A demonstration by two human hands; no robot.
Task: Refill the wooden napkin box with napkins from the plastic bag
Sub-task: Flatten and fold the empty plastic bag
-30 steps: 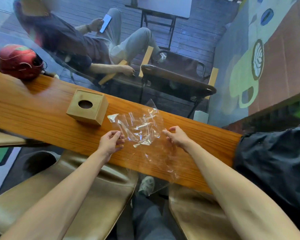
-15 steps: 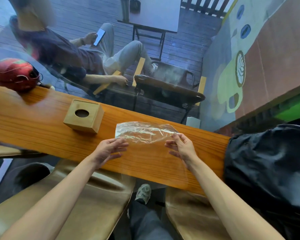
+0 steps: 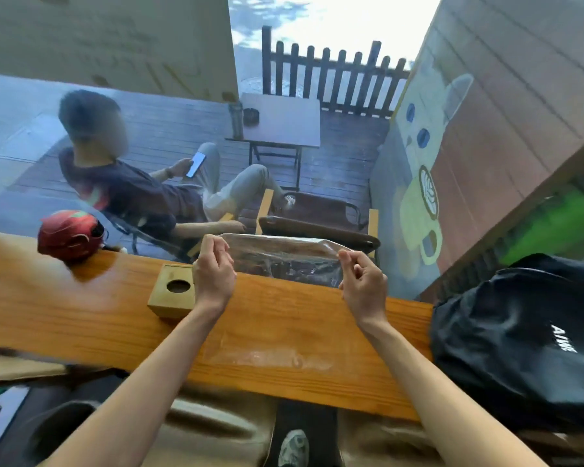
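Two hands hold one clear plastic bag (image 3: 284, 261) stretched between them, raised above the far edge of the wooden counter (image 3: 81, 318). Head view, the only one: the left hand (image 3: 213, 274) pinches the bag's upper left corner between thumb and fingertips; the right hand (image 3: 363, 281) pinches the upper right corner the same way. Both grips are closed on the film. The bag's long axis runs left to right, top edge taut, the rest hanging toward the counter. It looks empty; no napkins show in it, though the film is see-through and creased, so hard to be sure.

The wooden napkin box (image 3: 172, 293) sits on the counter just left of the left hand, partly hidden by that wrist, round hole facing up. From the bag it lies down and to the left; the left hand is much nearer, the right well apart from it. Whether the box is already full cannot be told, the hole is dark.

Around: a red helmet (image 3: 70, 235) at the far left of the counter, well apart from the box; a black backpack (image 3: 520, 335) on the right, near the right forearm. Nothing stands between bag and box. Beyond the glass a seated person (image 3: 125, 193) looks at a phone, no part in this
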